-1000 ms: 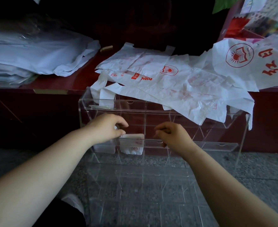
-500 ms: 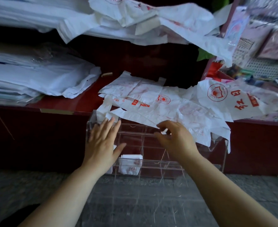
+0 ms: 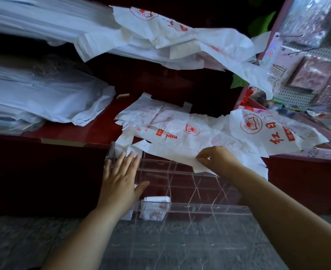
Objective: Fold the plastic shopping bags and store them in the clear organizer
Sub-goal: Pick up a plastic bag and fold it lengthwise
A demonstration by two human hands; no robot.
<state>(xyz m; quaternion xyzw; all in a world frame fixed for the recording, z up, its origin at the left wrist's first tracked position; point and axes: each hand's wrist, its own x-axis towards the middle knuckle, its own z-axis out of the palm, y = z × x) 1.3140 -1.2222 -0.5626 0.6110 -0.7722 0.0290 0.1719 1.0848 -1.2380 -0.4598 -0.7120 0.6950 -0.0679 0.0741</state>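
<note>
A clear organizer (image 3: 190, 206) with several compartments stands on the grey floor against a dark red shelf. One compartment near its left end holds a folded white bag (image 3: 155, 208). Loose white shopping bags (image 3: 172, 133) with red print lie on the shelf and hang over the organizer's top. My left hand (image 3: 121, 182) has its fingers straight, over the organizer's left end. My right hand (image 3: 217, 156) pinches the lower edge of one loose bag above the organizer.
The dark red shelf (image 3: 78, 133) carries stacks of white packaged goods (image 3: 43, 98) at the left. More printed bags (image 3: 180, 39) lie on the shelf above. A rack of shiny packets (image 3: 316, 71) stands at the right.
Both hands rose from the organizer's front compartments to its top. My left hand let go of the folded bag and opened flat. My right hand took hold of a loose bag's edge.
</note>
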